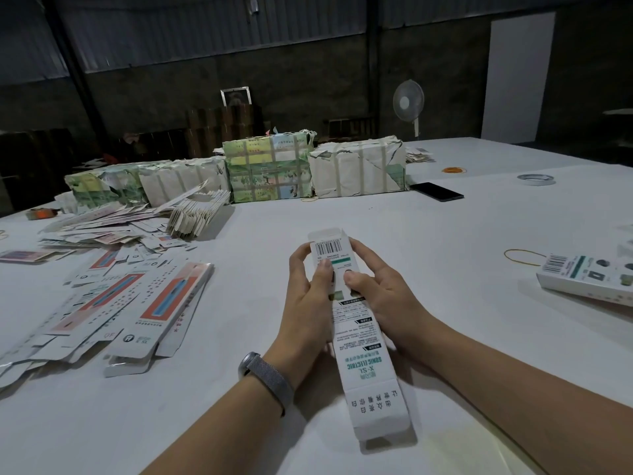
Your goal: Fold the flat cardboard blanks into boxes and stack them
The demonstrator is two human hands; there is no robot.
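Both hands grip one box (356, 323) above the near edge of the tabletop (445, 234). The left hand (310, 296) and right hand (380, 289) curl round its far half, thumbs pressed on the printed face. We note that the long axis runs away from us, its far flap open just beyond the fingertips and its near end unheld. We judge the far flap the next fold, with both hands equally near. Flat blanks (113, 303) lie toward the left edge.
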